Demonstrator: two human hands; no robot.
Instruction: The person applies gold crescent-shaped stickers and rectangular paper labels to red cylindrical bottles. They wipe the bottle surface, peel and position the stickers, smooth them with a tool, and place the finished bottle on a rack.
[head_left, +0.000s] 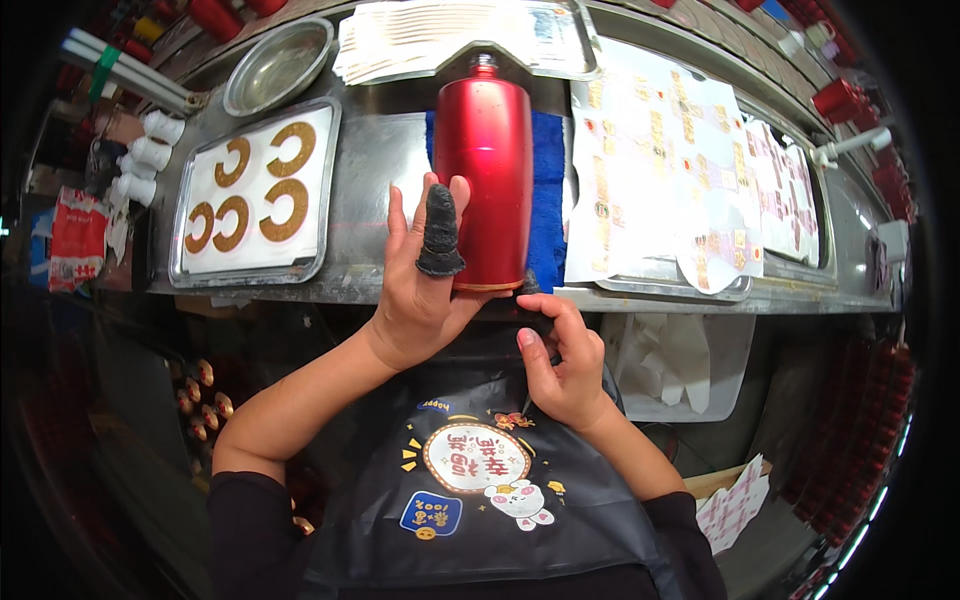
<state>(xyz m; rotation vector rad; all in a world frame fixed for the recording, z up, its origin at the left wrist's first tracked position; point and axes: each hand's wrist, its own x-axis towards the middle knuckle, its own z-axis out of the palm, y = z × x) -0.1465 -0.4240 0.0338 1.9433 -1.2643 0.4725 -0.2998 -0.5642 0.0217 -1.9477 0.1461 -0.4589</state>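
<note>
A glossy red bottle [484, 170] with a bare threaded neck points away from me over the counter's front edge. My left hand [420, 270] holds it at the lower left side and base, and a black finger cot [440, 235] covers one of its digits. Close to the right of the bottle's base is my right hand [565, 365], its thumb and forefinger apart. Another dark finger cot [530, 283] shows on a fingertip there, beside the base. I cannot tell whether that fingertip touches the bottle. Behind the bottle lies a blue cloth [550, 180].
At left, a metal tray [325, 200] carries several gold C-shaped pieces [232, 224], with a metal bowl [280, 68] behind. Printed decal sheets [650, 170] cover the counter's right. A far tray holds stacked strips [430, 40]. Under the counter sits a plastic bin [735, 345] with white paper.
</note>
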